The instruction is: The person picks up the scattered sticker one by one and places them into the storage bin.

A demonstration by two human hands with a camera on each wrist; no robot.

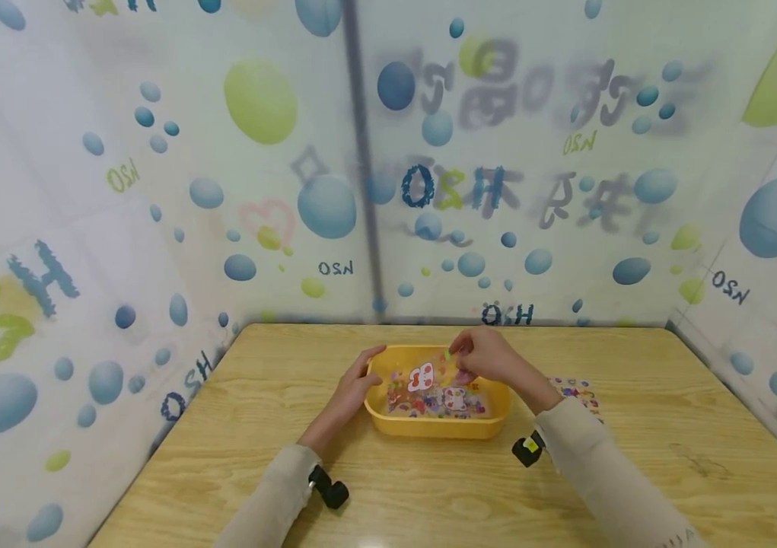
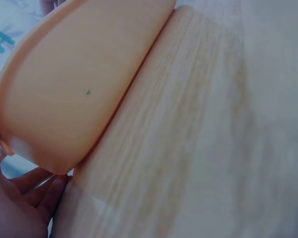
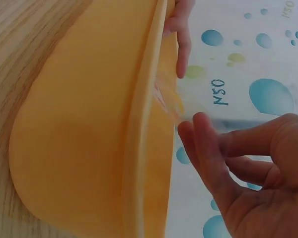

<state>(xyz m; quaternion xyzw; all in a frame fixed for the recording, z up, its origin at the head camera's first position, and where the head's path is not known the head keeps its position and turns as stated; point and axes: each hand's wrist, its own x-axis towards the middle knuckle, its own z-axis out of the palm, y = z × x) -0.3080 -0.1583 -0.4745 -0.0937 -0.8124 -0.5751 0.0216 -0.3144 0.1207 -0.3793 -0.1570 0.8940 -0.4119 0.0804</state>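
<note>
A yellow plastic basin (image 1: 437,428) stands on the wooden table. My left hand (image 1: 352,384) holds its left end, thumb at the rim and fingers along the outside; the left wrist view shows those fingers (image 2: 52,193) against the end wall. Over the basin, my right hand (image 1: 487,355) pinches a clear sticker sheet (image 1: 421,376) with a red-and-white cartoon figure on it. In the right wrist view the thin sheet (image 3: 168,101) hangs from thumb and fingertips above the rim. More small colourful stickers (image 1: 454,398) lie inside the basin.
Another sheet of small colourful stickers (image 1: 578,396) lies on the table (image 1: 676,449) right of the basin, partly behind my right forearm. A curtain (image 1: 470,251) printed with bubbles hangs round the table's back and sides.
</note>
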